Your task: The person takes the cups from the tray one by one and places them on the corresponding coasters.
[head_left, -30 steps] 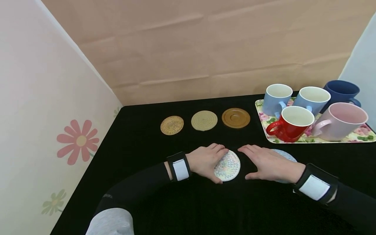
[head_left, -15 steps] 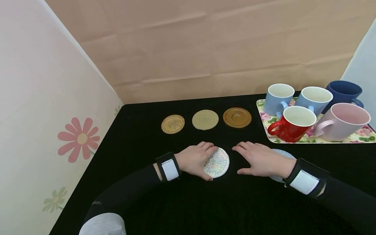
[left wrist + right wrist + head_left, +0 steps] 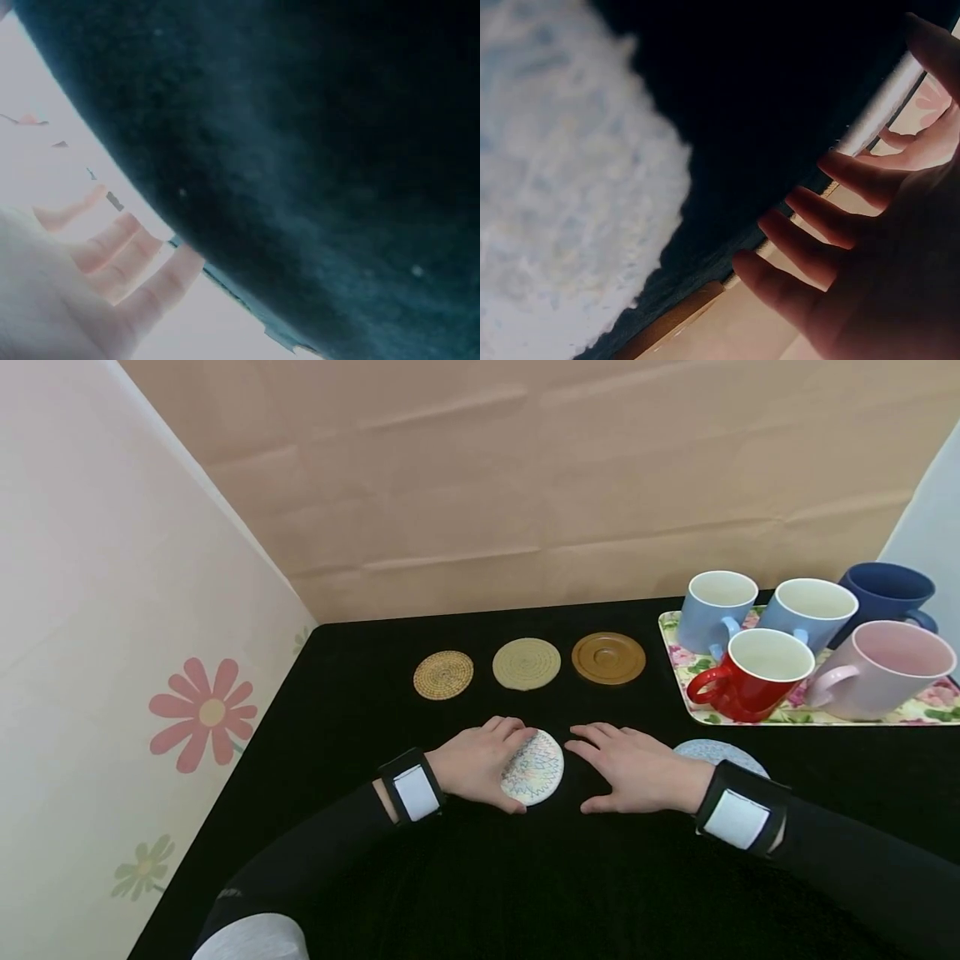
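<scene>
The left hand (image 3: 480,764) gripped a white coaster (image 3: 542,768) between thumb and fingers, well in from the back edge of the table (image 3: 360,693); just beside it, the right hand (image 3: 636,770) had its fingers wide, near a blue coaster (image 3: 722,750).

The white disc (image 3: 542,770) at centre frame bears fine multicoloured jagged lines; the mottled disc (image 3: 722,752) right of it is pale blue. In the upper middle, the woven disc (image 3: 443,675) is golden tan, the ringed disc (image 3: 527,663) beige, the grooved disc (image 3: 608,658) brown. The desk (image 3: 337,710) is black.
</scene>
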A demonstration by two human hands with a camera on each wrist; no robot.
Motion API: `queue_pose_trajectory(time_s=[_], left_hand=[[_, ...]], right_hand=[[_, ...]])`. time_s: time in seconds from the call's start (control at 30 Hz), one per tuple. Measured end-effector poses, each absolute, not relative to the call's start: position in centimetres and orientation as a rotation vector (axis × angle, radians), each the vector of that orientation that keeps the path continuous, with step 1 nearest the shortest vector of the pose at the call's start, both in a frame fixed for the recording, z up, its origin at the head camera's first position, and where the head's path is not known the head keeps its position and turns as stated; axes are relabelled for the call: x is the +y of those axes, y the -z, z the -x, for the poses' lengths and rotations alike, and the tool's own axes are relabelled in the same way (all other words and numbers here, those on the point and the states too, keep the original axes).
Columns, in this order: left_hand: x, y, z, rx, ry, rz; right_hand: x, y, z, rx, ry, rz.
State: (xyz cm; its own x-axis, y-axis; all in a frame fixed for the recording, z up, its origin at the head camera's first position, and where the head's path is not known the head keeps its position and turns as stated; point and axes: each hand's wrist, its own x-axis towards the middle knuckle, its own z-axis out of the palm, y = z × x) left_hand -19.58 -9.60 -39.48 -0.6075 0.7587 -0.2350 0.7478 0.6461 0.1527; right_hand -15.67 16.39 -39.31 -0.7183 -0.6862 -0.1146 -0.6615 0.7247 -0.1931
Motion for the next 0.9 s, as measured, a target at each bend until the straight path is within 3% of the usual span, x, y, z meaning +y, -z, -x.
queue_pose_trajectory(time_s=[0.9], left_hand=[[-13.6,39.2,19.7,2.647,-0.101,-1.070]], right_hand=[[16.3,38.8,16.0,2.709,0.165,1.043]])
